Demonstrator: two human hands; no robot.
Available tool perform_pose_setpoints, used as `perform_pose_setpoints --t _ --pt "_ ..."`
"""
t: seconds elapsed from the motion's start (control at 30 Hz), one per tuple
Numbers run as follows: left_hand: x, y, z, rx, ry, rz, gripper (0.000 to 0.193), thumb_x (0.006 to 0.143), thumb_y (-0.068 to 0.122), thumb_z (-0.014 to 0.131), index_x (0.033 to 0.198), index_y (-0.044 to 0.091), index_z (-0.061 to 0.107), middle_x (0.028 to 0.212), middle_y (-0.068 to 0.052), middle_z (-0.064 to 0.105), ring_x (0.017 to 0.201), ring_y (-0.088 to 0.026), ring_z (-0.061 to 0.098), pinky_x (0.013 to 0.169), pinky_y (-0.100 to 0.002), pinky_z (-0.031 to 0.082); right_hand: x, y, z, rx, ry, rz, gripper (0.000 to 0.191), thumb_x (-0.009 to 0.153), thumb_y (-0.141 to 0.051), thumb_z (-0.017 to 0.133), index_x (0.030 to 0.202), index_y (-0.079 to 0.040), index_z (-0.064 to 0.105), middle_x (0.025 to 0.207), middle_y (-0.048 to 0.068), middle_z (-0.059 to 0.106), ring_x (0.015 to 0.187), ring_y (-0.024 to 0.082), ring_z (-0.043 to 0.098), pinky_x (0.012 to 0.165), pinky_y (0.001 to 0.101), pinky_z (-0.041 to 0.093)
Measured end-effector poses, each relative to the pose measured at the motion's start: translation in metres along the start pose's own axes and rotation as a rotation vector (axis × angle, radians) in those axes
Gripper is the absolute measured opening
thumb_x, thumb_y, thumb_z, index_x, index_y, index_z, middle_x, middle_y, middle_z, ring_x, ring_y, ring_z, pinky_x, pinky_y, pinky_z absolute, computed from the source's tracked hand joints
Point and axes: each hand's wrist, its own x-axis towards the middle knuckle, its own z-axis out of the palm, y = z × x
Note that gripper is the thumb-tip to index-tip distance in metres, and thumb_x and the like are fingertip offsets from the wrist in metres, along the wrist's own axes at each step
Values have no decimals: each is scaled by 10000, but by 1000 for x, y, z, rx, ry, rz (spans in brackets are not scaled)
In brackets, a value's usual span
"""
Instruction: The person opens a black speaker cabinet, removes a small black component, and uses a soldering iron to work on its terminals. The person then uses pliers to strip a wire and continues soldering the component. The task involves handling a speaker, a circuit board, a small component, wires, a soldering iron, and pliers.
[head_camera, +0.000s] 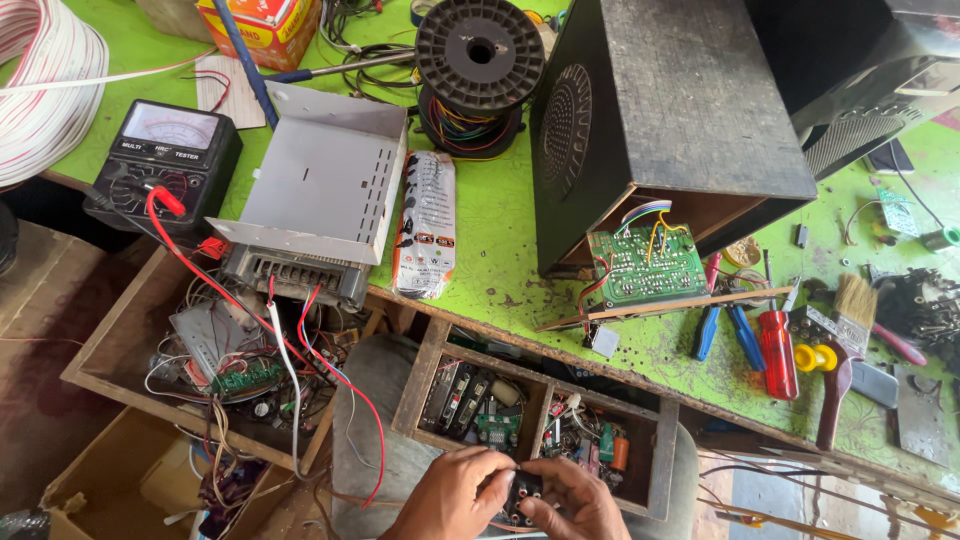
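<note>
A: What are the hands busy with?

B: Both are at the near edge, low in the middle, closed on a small black part (522, 495). The left hand (447, 497) wraps it from the left with the fingers curled round its side; the right hand (580, 502) pinches it from the right, fingertips on its face.

A: So which step is this, by your reckoning?

B: It looks like close handling of the part, turning it over or checking it, held just near of the open wooden drawer (540, 420) full of small components.

A: And what does the next move call for?

B: A steady pinch, I'd judge. The part is small and mostly hidden between the fingers, so a loose grip could drop it.

A: Anything else close by?

B: A red wire (345, 385) hangs at the left, running from the meter (170, 150) far on the green bench (490, 220). A green circuit board (645, 265) sits by the speaker box (660, 110), well apart.
</note>
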Motion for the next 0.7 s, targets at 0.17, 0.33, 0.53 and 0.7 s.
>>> perform_pose_setpoints --t 0.17,0.33,0.53,0.7 --pt "1 6 -6 -10 -23 57 173 948 164 667 1017 13 715 890 -195 724 844 -375 708 741 -456 556 -1 -3 0 257 -72 13 497 868 -118 786 1294 68 611 1148 159 750 1097 159 686 955 314 546" --pt "3 15 -5 20 0 71 163 942 162 664 1007 24 718 882 -181 734 830 -372 709 730 -460 555 -6 -4 -3 337 -51 -34 499 862 -85 790 1290 99 612 1149 181 749 1119 198 682 989 345 512" --pt "6 27 -5 54 -2 70 143 957 152 647 999 20 684 893 -182 719 823 -380 698 705 -467 550 -8 -5 -7 288 -3 -11 488 856 -104 791 1271 101 638 1102 170 777 1076 202 706 959 345 529" --pt "5 32 -7 32 -18 42 155 966 160 645 1010 14 677 900 -180 719 825 -376 699 703 -462 550 -9 -5 -6 313 33 18 502 843 -122 796 1267 95 637 1098 179 780 1060 211 724 947 358 552"
